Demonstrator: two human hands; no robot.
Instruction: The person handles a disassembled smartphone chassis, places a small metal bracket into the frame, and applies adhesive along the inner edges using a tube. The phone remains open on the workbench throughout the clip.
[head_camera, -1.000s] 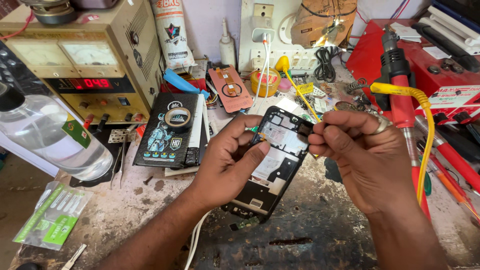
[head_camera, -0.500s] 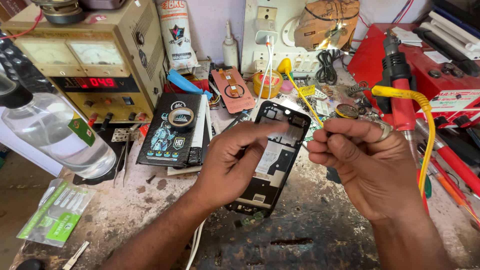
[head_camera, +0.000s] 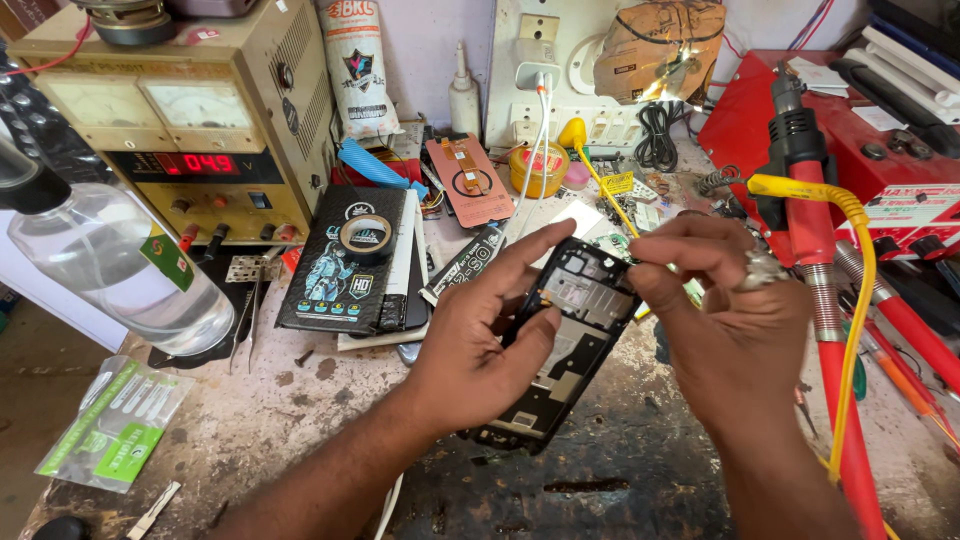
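Scuffed grey workbench (head_camera: 300, 420), beige power supply (head_camera: 190, 120), clear bottle (head_camera: 110, 260), green packet (head_camera: 115, 425), tweezers (head_camera: 250, 315)

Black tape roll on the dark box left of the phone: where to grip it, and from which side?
Come from above. The tape roll lies flat on the dark box, its open core facing up, apart from both hands. A pinch with one finger in the core and one on the outer wall probably suits best. Its right side, towards the left hand, looks freest; the power supply crowds the left.

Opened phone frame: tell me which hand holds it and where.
The left hand grips the opened phone frame along its left edge; the right hand pinches its top right corner.
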